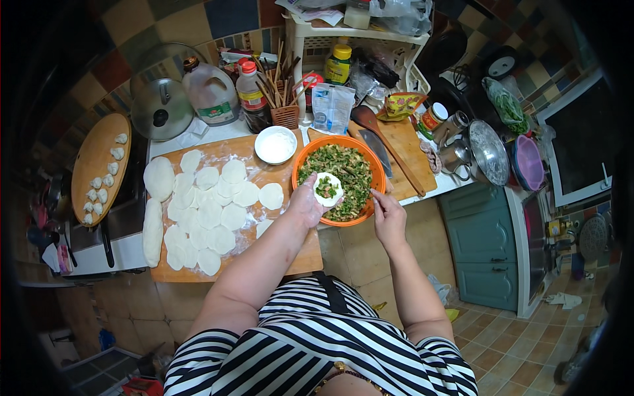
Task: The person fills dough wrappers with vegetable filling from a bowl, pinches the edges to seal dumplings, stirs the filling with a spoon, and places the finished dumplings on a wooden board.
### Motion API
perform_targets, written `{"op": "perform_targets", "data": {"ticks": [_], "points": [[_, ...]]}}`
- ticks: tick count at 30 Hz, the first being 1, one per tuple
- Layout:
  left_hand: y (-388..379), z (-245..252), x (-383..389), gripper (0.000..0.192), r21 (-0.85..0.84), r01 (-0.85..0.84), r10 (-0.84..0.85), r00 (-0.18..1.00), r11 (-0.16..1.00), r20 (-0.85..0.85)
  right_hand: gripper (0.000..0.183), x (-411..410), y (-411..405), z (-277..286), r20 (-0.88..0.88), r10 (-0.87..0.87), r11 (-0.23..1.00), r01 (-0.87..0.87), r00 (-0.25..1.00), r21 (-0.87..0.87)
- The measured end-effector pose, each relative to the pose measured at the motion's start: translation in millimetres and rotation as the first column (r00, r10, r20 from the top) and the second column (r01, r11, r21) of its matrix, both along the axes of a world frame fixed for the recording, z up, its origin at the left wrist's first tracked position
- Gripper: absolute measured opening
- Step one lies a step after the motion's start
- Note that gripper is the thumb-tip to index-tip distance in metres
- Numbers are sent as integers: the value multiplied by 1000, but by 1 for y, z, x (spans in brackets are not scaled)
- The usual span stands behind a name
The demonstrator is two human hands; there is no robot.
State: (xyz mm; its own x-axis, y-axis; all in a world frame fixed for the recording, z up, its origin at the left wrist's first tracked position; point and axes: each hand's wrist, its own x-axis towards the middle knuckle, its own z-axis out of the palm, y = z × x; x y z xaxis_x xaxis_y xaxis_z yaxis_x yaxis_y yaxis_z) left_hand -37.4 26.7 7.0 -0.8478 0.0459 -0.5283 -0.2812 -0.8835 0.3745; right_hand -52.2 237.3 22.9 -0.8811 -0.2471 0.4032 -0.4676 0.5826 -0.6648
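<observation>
My left hand (307, 202) holds a round dough wrapper (328, 189) over an orange bowl (381, 180) of chopped green filling (342, 161). A small mound of the filling lies in the wrapper's middle. At the bowl's right edge, my right hand (389, 218) has thumb and fingertips pinched together; they seem to grip a thin utensil that reaches into the bowl, mostly hidden. On the floured wooden board (292, 252) to the left lie many flat dough wrappers (209, 213), a dough lump (159, 178) and a dough roll (153, 232). A white bowl of flour (276, 144) stands at the board's back edge.
A round board (81, 168) with several dumplings (102, 195) is at far left. Behind stand a plastic jug (210, 91), a sauce bottle (251, 94) and a chopstick basket (285, 117). A cleaver (376, 148) and wooden spoon (396, 153) lie on a cutting board (421, 171) at right.
</observation>
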Motion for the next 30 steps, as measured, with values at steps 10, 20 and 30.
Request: {"op": "perform_targets", "data": {"ticks": [10, 20, 30], "points": [[-3, -4, -6, 30, -180, -31, 36, 999, 983, 25, 26, 18, 3, -8, -112, 27, 875, 30, 993, 482], [2, 38, 11, 33, 67, 80, -73, 992, 995, -101, 26, 0, -31, 38, -397, 429, 899, -340, 811, 276], [0, 46, 24, 28, -75, 91, -100, 988, 993, -114, 21, -11, -49, 49, -402, 572, 820, -490, 715, 296]]}}
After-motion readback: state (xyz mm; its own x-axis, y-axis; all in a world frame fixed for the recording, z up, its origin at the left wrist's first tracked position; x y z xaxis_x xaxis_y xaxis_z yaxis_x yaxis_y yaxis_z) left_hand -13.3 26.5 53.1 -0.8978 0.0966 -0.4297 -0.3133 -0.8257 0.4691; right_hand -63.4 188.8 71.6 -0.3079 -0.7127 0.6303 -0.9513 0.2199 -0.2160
